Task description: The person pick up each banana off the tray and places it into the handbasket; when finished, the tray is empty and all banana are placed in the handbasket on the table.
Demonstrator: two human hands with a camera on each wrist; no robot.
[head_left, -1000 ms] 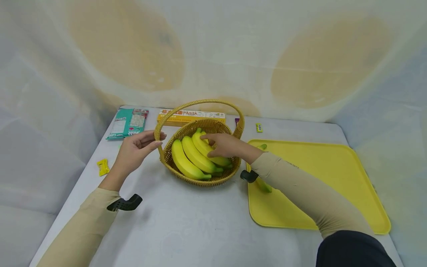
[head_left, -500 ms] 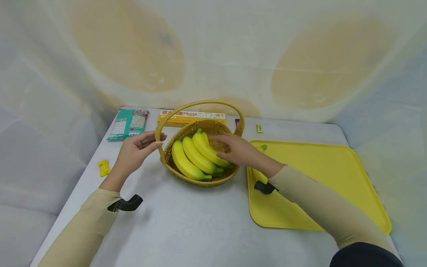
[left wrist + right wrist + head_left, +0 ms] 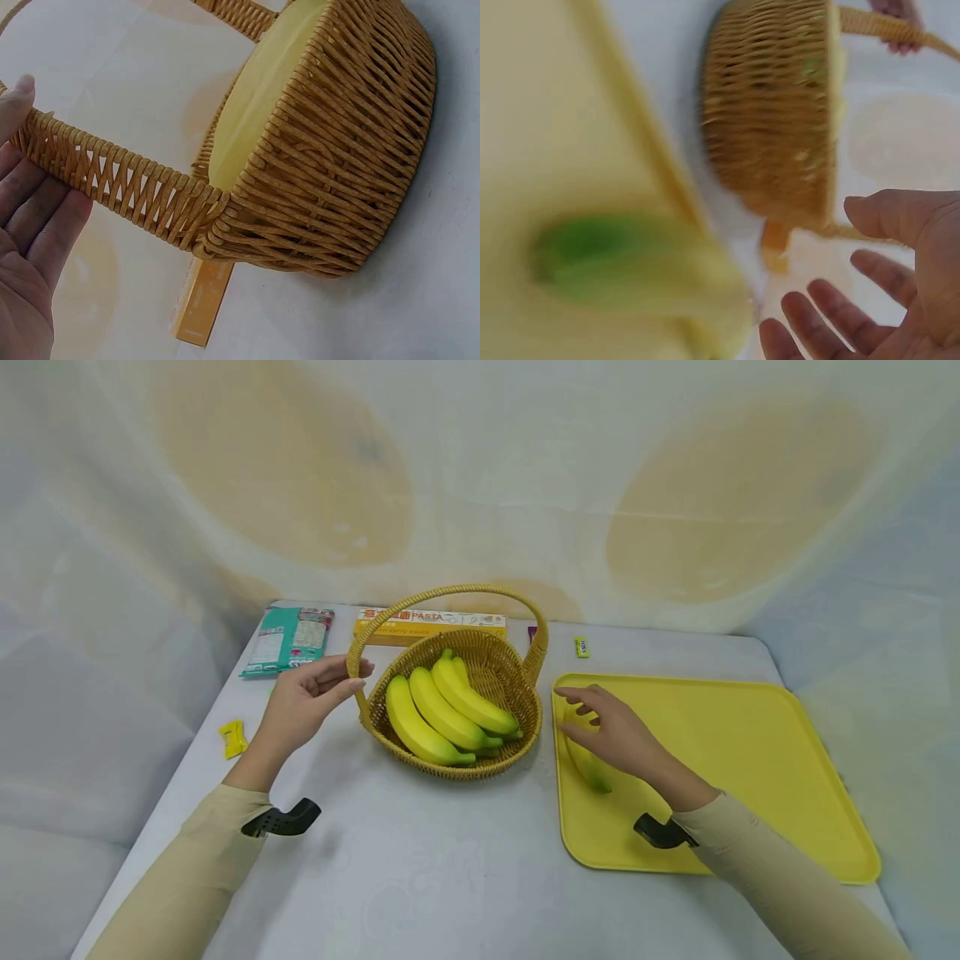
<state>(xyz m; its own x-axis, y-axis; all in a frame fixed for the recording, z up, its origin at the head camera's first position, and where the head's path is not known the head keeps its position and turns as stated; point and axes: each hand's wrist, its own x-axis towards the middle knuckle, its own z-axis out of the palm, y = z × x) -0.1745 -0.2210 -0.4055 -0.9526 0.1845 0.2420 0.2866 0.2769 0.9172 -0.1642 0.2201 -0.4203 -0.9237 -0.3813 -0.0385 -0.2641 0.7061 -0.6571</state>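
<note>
A wicker basket (image 3: 495,768) with a tall arched handle stands mid-table, several yellow bananas (image 3: 450,714) lying inside it. My left hand (image 3: 303,702) pinches the left side of the handle (image 3: 112,176) between thumb and fingers. Over the left end of the yellow tray (image 3: 720,777) is my right hand (image 3: 618,731), holding nothing, its fingers spread and loosely bent. Beneath it a banana (image 3: 588,768) lies on the tray, partly hidden by the hand; its green tip shows blurred in the right wrist view.
Behind the basket lies a yellow pasta box (image 3: 427,625). A teal packet (image 3: 288,642) is at the back left, and a small yellow wrapped candy (image 3: 233,739) lies near the left edge. Another small green-yellow candy (image 3: 582,647) sits behind the tray. Hanging cloth surrounds the table.
My right hand has left the bananas in the basket and moved right, over the banana on the tray. My left hand stays at the handle.
</note>
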